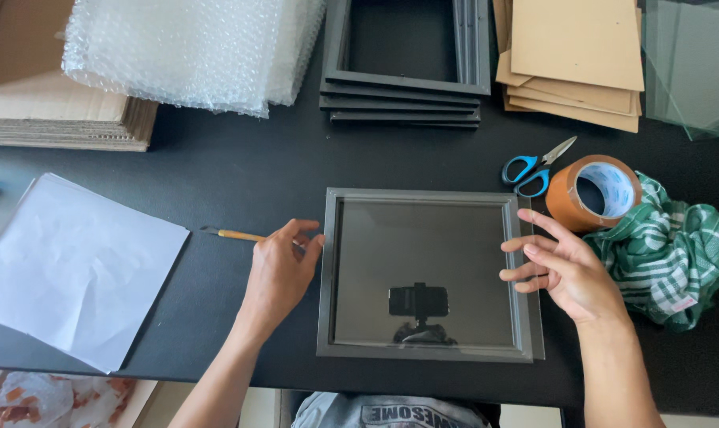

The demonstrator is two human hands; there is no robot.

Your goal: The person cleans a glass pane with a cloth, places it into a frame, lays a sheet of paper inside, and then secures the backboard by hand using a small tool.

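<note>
Our black counter carries everything. Largest on it, lying flat between our two hands, is the dark grey picture frame: square, with a stepped moulded border and a glass pane that reflects the head camera as a small dark shape near its lower edge. A thin sheet pokes out a little from under its right and lower sides.

Beyond the fingers, at the far edge, sit a bundle of bubble wrap on a stack of cardboard, a stack of empty frames, a pile of brown backing boards and clear glass sheets. To the left of our left hand lies a sheet of white paper. To the right of our right hand is a crumpled green and white checked cloth, touching a roll of brown tape, with blue-handled scissors just beside the roll.

Our left hand rests at the frame's left edge, its fingers curled and touching the border; a thin paintbrush runs in under them, though we cannot tell whether they hold it. Our right hand is at the frame's right edge, fingers spread open, tips on the border, gripping nothing.
</note>
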